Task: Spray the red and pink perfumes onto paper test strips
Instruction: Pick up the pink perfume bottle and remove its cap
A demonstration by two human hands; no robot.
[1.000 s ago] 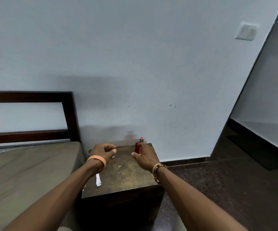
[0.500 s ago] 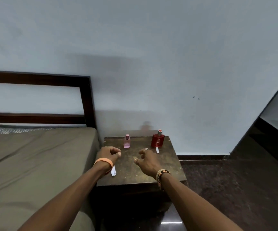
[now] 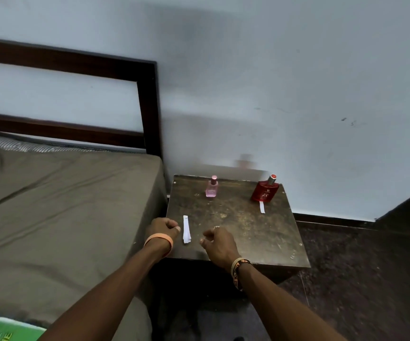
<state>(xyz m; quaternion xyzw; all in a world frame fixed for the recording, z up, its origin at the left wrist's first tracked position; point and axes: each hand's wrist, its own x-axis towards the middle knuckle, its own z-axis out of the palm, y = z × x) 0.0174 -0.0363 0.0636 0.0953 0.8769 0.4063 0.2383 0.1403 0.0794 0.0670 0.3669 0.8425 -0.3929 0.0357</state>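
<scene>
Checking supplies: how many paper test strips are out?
2: the near strip beside the left hand, the far strip in front of the red perfume. No others visible.

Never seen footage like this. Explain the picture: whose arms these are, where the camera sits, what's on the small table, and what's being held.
No machine: a person wears a camera on the head, looking down at their own arms. On the dark table, a pink perfume bottle and a red perfume bottle stand near the wall. One paper strip lies in front of the red bottle; a second strip lies beside the left hand, whose fingers are curled. The right hand is loosely curled. Neither holds anything.
</scene>
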